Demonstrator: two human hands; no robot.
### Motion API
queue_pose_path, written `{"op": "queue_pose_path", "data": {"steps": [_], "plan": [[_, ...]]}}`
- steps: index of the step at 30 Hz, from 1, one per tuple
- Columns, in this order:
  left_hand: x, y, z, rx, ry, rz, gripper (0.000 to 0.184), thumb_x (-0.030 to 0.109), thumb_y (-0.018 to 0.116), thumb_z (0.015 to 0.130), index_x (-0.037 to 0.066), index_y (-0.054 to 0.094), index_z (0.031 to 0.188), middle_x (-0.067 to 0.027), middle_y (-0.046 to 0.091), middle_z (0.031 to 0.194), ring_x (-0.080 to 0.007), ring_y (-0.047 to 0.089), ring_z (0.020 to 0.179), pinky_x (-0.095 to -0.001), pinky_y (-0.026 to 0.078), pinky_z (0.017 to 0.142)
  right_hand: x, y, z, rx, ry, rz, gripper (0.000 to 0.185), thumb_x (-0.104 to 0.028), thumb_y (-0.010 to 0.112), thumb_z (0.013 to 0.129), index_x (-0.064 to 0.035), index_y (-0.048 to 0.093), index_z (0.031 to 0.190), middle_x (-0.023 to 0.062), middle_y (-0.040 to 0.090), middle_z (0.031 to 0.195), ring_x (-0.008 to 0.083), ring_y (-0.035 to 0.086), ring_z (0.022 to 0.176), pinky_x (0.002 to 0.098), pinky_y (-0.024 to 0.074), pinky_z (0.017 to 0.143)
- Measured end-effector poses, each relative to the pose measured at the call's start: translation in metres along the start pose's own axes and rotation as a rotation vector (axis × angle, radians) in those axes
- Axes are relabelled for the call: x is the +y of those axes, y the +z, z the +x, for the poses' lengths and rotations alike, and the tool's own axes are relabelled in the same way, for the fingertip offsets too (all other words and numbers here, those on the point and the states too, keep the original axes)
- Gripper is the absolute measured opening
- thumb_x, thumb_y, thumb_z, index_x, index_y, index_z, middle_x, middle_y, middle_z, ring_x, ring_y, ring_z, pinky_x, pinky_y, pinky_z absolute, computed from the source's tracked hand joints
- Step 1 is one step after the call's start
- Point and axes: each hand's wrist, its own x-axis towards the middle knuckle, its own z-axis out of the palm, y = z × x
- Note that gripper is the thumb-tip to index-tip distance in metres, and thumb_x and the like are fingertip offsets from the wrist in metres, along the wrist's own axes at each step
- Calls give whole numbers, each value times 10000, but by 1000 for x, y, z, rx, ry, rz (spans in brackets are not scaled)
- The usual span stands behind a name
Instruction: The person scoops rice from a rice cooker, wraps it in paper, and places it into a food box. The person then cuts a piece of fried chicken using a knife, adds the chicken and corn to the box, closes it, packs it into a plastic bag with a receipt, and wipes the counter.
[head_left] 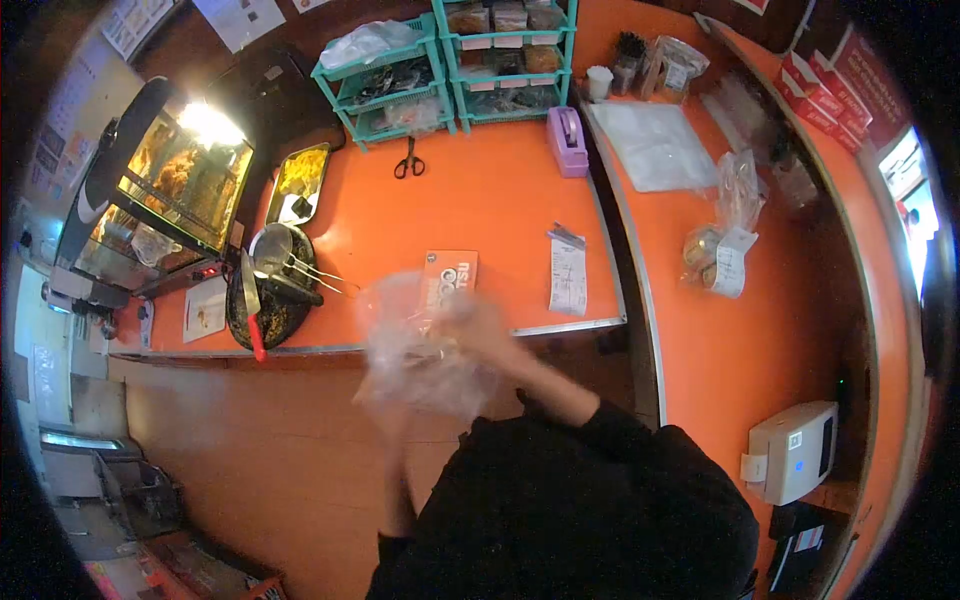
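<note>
A clear plastic bag [425,375] hangs in front of me at the table's near edge, blurred by motion. My left hand [385,405] grips its lower left side, with the fingers partly hidden by the film. On the bag's upper right, my right hand [475,330] is closed on the plastic, its fingertips smeared. Something pale shows through the film, too blurred to name. Just beyond the bag, an orange printed card or packet [451,268] lies on the table, its lower part covered by bag and hand.
A knife [252,300] with a red handle and a strainer [272,250] rest on a dark mortar [285,325] at left. Scissors [409,160], a purple tape dispenser [567,145] and a receipt [568,275] lie on the orange table [380,220]. Filled bags [715,255] stand on the right counter.
</note>
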Motion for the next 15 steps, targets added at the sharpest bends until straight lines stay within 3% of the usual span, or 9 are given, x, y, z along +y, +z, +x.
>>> {"op": "queue_pose_path", "data": {"steps": [1, 3, 5, 7, 10, 11, 13, 14, 15], "plan": [[-22, -27, 1, 28, -133, 13, 468, 174, 721, 755, -5, 512, 1133, -86, 538, 891, -206, 527, 848, -355, 471, 725, -15, -7, -3, -37, 4, -233, 392, -127, 713, 681, -11, 544, 1015, 96, 585, 992, 267, 540, 949, 369, 440, 838], [-12, -62, -1, 1, -243, 24, 538, 208, 743, 743, -7, 476, 1158, -121, 513, 957, -223, 507, 899, -378, 483, 704, -45, -62, 4, 51, -10, -274, 302, -119, 684, 670, -24, 560, 928, 136, 609, 868, 290, 602, 829, 380, 478, 708], [33, -30, -22, 98, -42, 178, 653, 177, 746, 718, 47, 419, 1268, -137, 434, 1199, -268, 436, 1155, -372, 439, 881, -52, -72, 5, 90, -20, -302, 257, -114, 670, 664, -30, 569, 884, 156, 621, 806, 301, 633, 769, 385, 498, 644], [46, -11, -25, 63, 459, 324, 760, 204, 770, 693, 80, 357, 1319, -156, 294, 1318, -305, 321, 1265, -400, 390, 976, -57, -49, -2, 146, -308, -215, 356, -72, 669, 655, -22, 532, 980, 129, 577, 645, 289, 588, 579, 371, 472, 536], [90, 13, -23, -27, 823, 254, 757, 200, 769, 706, 35, 352, 1316, -167, 273, 1336, -302, 302, 1286, -416, 336, 1031, -93, -15, -25, -91, -456, -344, 443, -51, 633, 658, -44, 517, 1086, 134, 594, 680, 318, 610, 627, 414, 480, 553], [78, 23, -20, -14, 647, 167, 663, 216, 735, 747, 24, 390, 1280, -186, 301, 1331, -306, 354, 1250, -414, 368, 998, -112, -14, -35, -174, -503, -404, 449, -50, 624, 664, -49, 519, 1101, 135, 602, 704, 318, 618, 644, 425, 476, 550], [56, 26, -11, 2, 463, 83, 575, 232, 700, 788, 12, 428, 1244, -205, 329, 1326, -309, 406, 1213, -413, 399, 966, -123, -18, -39, -137, -607, -549, 488, -52, 621, 667, -58, 503, 1141, 132, 604, 723, 315, 617, 641, 427, 478, 550], [39, 10, 5, 78, 258, -92, 448, 193, 611, 830, 8, 454, 1207, -195, 434, 1203, -329, 469, 1118, -399, 411, 918, -126, -21, -38, -87, -704, -691, 527, -55, 617, 671, -67, 486, 1181, 130, 606, 741, 312, 617, 638, 429, 479, 551], [26, -8, 18, 151, 53, -266, 336, 154, 522, 872, 4, 479, 1170, -186, 539, 1080, -348, 532, 1024, -384, 423, 870, -129, -29, -27, -141, -516, -780, 618, -74, 625, 673, -96, 435, 1261, 140, 604, 870, 308, 616, 781, 445, 486, 613]]}}
